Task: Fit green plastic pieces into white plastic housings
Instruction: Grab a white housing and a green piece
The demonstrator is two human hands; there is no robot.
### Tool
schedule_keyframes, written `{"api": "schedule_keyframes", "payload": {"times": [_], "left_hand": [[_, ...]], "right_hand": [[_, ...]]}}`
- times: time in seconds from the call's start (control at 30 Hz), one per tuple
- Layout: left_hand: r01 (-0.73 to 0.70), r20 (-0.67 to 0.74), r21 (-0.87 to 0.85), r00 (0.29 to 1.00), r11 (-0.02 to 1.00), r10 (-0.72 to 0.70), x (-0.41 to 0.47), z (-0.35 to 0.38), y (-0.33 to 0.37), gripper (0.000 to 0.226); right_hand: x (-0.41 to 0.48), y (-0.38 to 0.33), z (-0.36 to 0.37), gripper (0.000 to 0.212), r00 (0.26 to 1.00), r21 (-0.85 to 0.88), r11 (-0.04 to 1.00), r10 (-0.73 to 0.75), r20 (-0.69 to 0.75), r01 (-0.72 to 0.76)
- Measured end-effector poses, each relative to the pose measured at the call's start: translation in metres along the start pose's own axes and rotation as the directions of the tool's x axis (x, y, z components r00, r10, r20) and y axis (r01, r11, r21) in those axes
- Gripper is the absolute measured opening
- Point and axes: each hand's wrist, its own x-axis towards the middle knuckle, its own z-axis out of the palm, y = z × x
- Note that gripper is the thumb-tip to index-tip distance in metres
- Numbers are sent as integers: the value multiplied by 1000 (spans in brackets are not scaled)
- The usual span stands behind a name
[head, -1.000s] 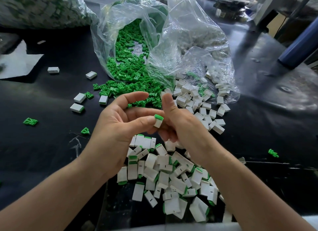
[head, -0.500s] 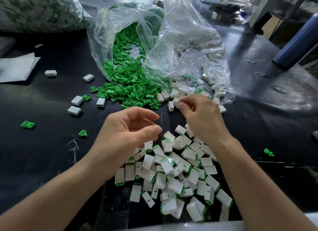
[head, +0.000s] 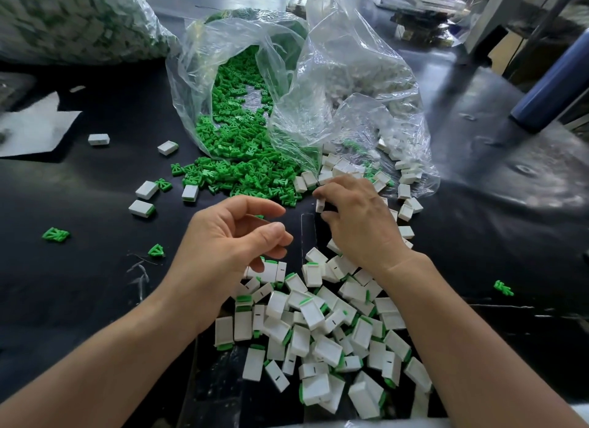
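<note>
The white housing (head: 319, 204), a small plain rectangular shell, stood on end in the pinch of the right hand (head: 360, 217), whose thumb and curled fingers closed round it. It was at the near edge of the loose empty housings (head: 334, 169) spilling from a clear bag (head: 366, 86); whether it had left the table could not be told.

This looked like the pick-up step for a fresh pair. The left hand (head: 229, 236) hovered beside it with fingers loosely curled, thumb and forefinger apart, gripping nothing visible. The next move would likely call for that hand to take one of the green pieces (head: 248, 169) from the heap just beyond it, turn it to face the housing's open end, and press it home.

The green pieces were small and pronged, tumbling from a second clear bag (head: 197, 86). Near the person lay a pile of finished housings (head: 318, 325), white with green showing at one end, on the black table (head: 79, 268).
</note>
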Motion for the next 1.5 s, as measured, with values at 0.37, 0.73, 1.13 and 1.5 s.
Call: {"api": "schedule_keyframes", "payload": {"times": [0.37, 0.73, 1.13, 1.5], "left_hand": [[1, -18, 11, 1000, 1000, -1, 2, -1, -1, 20], [-78, -5, 66, 997, 995, 78, 1, 0, 2, 30], [-68, -93, 82, 993, 994, 76, 5, -4, -3, 35], [-56, -78, 76, 995, 996, 62, 4, -3, -3, 28]], "right_hand": [[2, 3, -2, 8, 997, 138, 988, 71, -42, -64], [-17, -40, -18, 6, 975, 803, 568, -1, 222, -182], [-3, -19, 0, 42, 1000, 245, 969, 21, -9, -19], [3, -19, 11, 61, 978, 63, 988, -147, 146, 139]]}}
